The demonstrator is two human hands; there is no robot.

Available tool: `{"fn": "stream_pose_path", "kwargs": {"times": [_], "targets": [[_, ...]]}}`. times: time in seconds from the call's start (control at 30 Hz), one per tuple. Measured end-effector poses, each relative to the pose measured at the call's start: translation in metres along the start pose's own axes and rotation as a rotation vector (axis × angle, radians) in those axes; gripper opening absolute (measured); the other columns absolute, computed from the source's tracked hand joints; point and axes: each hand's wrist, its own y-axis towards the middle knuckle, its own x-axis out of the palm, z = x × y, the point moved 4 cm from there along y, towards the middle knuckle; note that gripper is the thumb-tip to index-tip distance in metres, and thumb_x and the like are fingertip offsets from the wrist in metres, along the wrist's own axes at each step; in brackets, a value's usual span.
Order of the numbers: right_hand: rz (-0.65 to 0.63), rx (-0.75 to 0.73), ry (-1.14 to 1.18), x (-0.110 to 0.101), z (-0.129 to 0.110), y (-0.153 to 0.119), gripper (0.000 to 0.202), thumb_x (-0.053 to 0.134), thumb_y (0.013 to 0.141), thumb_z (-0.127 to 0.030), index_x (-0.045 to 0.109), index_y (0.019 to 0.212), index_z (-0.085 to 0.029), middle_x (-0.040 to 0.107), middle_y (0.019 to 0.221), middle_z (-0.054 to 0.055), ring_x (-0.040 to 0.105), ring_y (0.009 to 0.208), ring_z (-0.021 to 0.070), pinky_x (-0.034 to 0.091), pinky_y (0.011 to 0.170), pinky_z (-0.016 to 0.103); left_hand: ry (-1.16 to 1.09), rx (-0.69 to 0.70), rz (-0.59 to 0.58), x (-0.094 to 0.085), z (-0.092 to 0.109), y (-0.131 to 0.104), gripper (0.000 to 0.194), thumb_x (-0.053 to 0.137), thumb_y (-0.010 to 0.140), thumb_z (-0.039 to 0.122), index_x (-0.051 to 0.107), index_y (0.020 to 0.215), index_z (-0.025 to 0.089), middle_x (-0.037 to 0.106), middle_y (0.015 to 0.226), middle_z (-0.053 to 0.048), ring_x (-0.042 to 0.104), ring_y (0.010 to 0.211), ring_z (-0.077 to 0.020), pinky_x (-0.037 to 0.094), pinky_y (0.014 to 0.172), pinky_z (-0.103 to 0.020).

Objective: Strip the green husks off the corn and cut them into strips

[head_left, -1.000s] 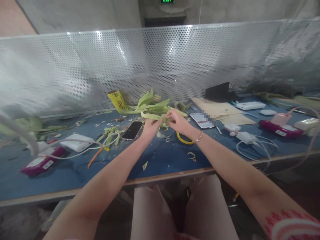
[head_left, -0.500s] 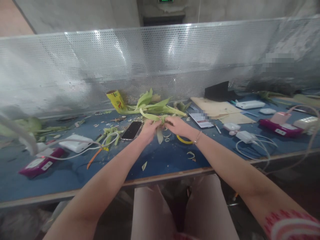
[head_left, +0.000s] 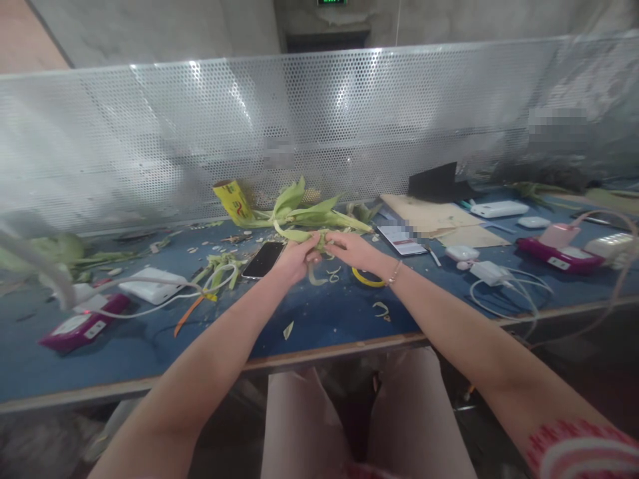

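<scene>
Green plant piece (head_left: 322, 241): located at mid-table, held between the person's two hands, slightly above the blue table (head_left: 319, 326); its exact form is partly hidden by the fingers. The left hand (head_left: 298, 257) grips it from the left, thumb and fingers closed. The right hand (head_left: 348, 247) pinches it from the right, fingers bent inward. A pale green leaf strip (head_left: 292, 234) runs out to the left, beyond the left hand.

Just left of the left hand lies a dark-screened phone (head_left: 260, 260). Pale curled scraps (head_left: 332, 275) lie on the near side of the hands, with a yellow ring (head_left: 369, 280) to their right, partly behind the right wrist. On the far side, large green leaves (head_left: 319, 214) lie beside a tilted yellow container (head_left: 233, 201). Farther right: a lit-screen device (head_left: 401, 240) and brown paper sheets (head_left: 426, 214). Purple power strips stand at left (head_left: 84, 326) and right (head_left: 559, 256). A perforated metal panel (head_left: 319, 133) stands along the far edge.
</scene>
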Motion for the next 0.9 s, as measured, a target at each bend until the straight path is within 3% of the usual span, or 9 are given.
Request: {"fn": "stream_pose_path", "kwargs": {"times": [0.3,0.5,0.63,0.73,0.9], "targets": [[0.038,0.055,0.081,-0.006,0.004,0.000,0.029,0.046,0.085,-0.039,0.055,0.069,-0.018,0.052,0.064,-0.001,0.043,0.061,0.0123,0.032,0.058,0.025,0.046,-0.005,0.001,-0.006,0.000,0.002,0.021,0.075,0.064,0.020,0.056,0.070,0.011,0.041,0.049,0.008,0.023,0.036,0.0014,0.023,0.037,-0.016],[0.082,0.287,0.449,0.002,0.025,0.002,0.036,0.049,0.082,-0.049,0.058,0.068,-0.017,0.059,0.071,0.003,0.050,0.063,0.0128,0.039,0.060,0.027,0.000,-0.046,0.029,-0.005,-0.002,0.002,0.025,0.076,0.064,0.024,0.054,0.071,0.013,0.045,0.053,0.007,0.027,0.038,0.0002,0.026,0.039,-0.017],[0.062,0.402,0.684,0.012,0.025,0.001,0.032,0.053,0.080,-0.048,0.059,0.073,-0.017,0.062,0.078,0.005,0.055,0.070,0.0139,0.043,0.064,0.028,0.003,-0.095,0.006,-0.001,-0.008,0.000,0.026,0.074,0.066,0.029,0.054,0.071,0.013,0.047,0.054,0.005,0.030,0.038,-0.0015,0.028,0.040,-0.018],[0.064,0.404,0.768,0.013,0.020,0.001,0.026,0.057,0.078,-0.044,0.058,0.079,-0.018,0.061,0.081,0.004,0.056,0.074,0.0136,0.045,0.066,0.028,0.064,-0.086,-0.036,0.003,-0.010,-0.002,0.026,0.074,0.066,0.029,0.055,0.074,0.013,0.048,0.055,0.005,0.029,0.038,-0.0017,0.029,0.040,-0.019],[0.161,0.382,0.846,0.009,0.018,0.002,0.024,0.061,0.075,-0.039,0.049,0.068,-0.020,0.053,0.067,-0.001,0.051,0.062,0.0113,0.045,0.062,0.028,0.134,-0.082,-0.070,0.008,-0.012,-0.006,0.029,0.072,0.068,0.034,0.056,0.081,0.013,0.051,0.059,0.004,0.029,0.036,-0.0015,0.027,0.039,-0.019]]}}
